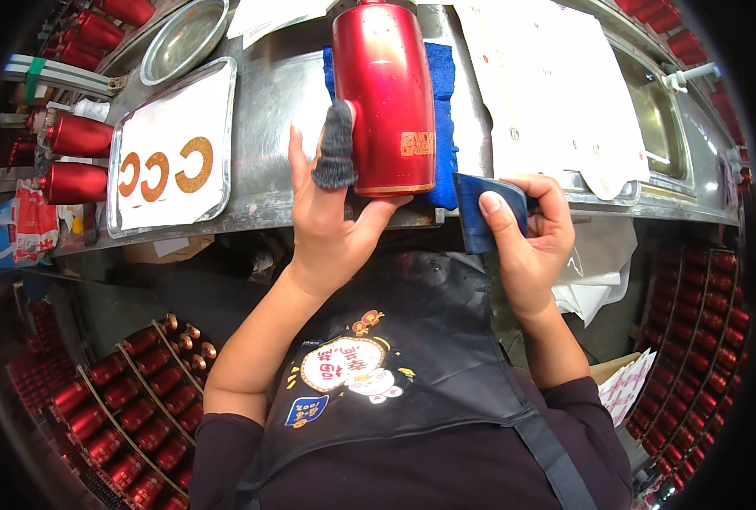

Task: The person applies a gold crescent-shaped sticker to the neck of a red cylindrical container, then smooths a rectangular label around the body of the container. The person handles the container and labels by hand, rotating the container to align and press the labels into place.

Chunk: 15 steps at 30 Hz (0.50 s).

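Observation:
A glossy red bottle [386, 93] lies over a blue cloth [444, 110], its base toward me and a small gold print near that end. My left hand [328, 234] steadies it, with the thumb at the base and fingers along the left side. One of those fingers wears a dark grey knitted finger cover [335, 149]. Just right of the bottle's base, my right hand [535, 234] pinches a flat blue scraper [475, 223] between thumb and fingers. The scraper is apart from the bottle.
A tray [226, 153] at left carries gold C-shaped pieces [195, 166] on white backing. Behind it sits a round metal dish [184, 38]. A large white sheet [556, 93] covers the metal table's right side. Racks of red bottles [152, 399] stand on both sides.

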Available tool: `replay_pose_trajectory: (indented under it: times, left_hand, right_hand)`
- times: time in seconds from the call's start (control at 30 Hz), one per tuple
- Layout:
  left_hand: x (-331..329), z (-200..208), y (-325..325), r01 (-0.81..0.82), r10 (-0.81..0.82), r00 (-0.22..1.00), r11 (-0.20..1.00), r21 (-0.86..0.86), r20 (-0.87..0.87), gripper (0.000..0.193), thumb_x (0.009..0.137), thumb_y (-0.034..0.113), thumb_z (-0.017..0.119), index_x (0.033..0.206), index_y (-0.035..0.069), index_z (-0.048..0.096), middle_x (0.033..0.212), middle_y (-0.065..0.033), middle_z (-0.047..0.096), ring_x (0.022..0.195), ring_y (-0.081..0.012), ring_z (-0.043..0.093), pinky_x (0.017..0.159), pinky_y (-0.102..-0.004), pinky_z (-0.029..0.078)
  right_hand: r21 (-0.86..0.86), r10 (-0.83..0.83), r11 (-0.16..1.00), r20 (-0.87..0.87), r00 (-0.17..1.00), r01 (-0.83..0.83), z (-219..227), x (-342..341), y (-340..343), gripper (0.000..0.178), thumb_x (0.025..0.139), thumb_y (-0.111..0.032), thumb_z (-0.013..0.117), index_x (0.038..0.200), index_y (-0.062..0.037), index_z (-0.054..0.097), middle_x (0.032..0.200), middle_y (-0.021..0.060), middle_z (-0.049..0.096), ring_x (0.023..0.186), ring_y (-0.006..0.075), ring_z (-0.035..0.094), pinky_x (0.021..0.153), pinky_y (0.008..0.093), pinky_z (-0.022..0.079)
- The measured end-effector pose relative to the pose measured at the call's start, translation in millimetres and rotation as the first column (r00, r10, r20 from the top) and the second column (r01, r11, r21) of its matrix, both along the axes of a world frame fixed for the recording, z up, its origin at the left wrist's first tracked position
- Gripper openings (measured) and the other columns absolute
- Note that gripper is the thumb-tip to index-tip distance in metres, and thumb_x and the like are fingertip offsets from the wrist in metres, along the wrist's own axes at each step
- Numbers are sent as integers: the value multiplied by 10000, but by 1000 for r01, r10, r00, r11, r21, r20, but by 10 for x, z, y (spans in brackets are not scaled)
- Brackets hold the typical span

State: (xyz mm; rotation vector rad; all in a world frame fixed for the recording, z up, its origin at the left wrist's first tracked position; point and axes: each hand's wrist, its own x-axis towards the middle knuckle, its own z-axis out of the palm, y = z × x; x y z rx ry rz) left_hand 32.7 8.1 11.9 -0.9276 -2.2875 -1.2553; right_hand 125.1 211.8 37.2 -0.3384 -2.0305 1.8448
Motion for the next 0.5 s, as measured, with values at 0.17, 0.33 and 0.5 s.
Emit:
replay_pose_trajectory:
  times: [0.17, 0.33, 0.5]
  left_hand:
    - [189, 27, -208, -14, 8, 999, 992, -123, -47, 497, 756, 96, 843, 1209, -28, 683, 1462, -252, 521, 1342, -375, 531, 1182, -617, 175]
    - [200, 80, -247, -21, -6, 995, 968, -249, -104, 396, 750, 74, 827, 1122, -17, 725, 1480, -275, 492, 1353, -392, 519, 1169, -631, 181]
    - [146, 202, -202, 18, -73, 986, 941, -339, -151, 393, 715, 72, 820, 1098, 32, 740, 1478, -275, 492, 1333, -426, 528, 1157, -635, 194]
  right_hand:
    - [-115, 19, 993, -34, 999, -22, 3, -71, -55, 178, 912, -18, 727, 1045, 7, 612, 940, 34, 665, 831, 67, 616, 734, 214, 504]
    - [-136, 40, 990, -62, 997, -48, 27, -101, -72, 170, 918, -21, 720, 1042, 11, 608, 944, 43, 677, 833, 70, 623, 733, 215, 508]
    - [-144, 28, 989, -61, 998, -37, 22, -73, -85, 175, 919, -24, 717, 1050, 3, 605, 953, 27, 654, 837, 58, 608, 742, 205, 498]
